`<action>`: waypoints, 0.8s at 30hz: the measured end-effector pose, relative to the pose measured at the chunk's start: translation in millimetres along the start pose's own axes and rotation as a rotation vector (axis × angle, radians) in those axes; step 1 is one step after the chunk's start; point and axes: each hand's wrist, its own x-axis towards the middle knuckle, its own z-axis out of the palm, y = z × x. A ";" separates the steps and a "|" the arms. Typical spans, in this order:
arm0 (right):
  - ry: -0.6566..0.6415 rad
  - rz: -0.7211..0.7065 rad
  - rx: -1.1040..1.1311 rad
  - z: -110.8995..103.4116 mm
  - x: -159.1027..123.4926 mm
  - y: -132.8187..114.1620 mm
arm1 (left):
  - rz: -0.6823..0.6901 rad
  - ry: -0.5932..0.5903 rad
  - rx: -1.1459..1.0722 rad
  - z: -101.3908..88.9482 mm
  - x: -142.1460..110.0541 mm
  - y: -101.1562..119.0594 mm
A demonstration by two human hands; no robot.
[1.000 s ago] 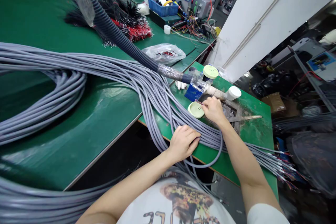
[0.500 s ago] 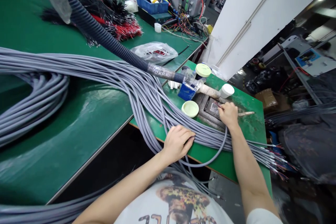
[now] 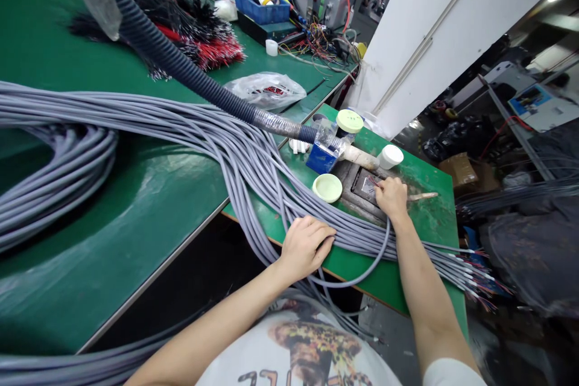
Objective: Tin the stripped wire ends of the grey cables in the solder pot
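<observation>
From the head view, the 2 hands are well apart, with both at the same stretch of cable. The grey cable bundle (image 3: 244,151) lies across the green worktop (image 3: 384,280), its long axis running from the left of the view toward the lower right, where its fanned wire ends (image 3: 474,280) spread out past the worktop's edge. The left hand (image 3: 307,247) is the nearer to the bundle: it sits curled on top, touching the cables, though whether it grips them cannot be told. The right hand (image 3: 391,198) lies just beyond the bundle, over a dark metal plate (image 3: 364,187), and its fingertips (image 3: 379,188) appear to pinch a thin wire (image 3: 371,181), too fine to be sure. Also beyond the bundle are a pale green lid (image 3: 327,188), a second green lid (image 3: 349,121), a white cap (image 3: 391,156) and a wooden spatula (image 3: 423,196). A black corrugated conduit (image 3: 181,63) meets the bundle on its far side, running off toward the upper left.
</observation>
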 end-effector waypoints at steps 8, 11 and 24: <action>0.166 0.015 0.398 -21.7 -17.5 4.4 | 0.000 0.007 -0.015 -0.2 0.2 -1.3; 0.274 -0.028 0.721 -41.2 -40.6 -8.5 | -0.031 0.031 -0.081 -1.8 0.6 -0.1; 0.257 -0.046 1.179 -67.3 -112.1 -77.9 | -0.859 0.196 -1.704 23.7 36.5 56.2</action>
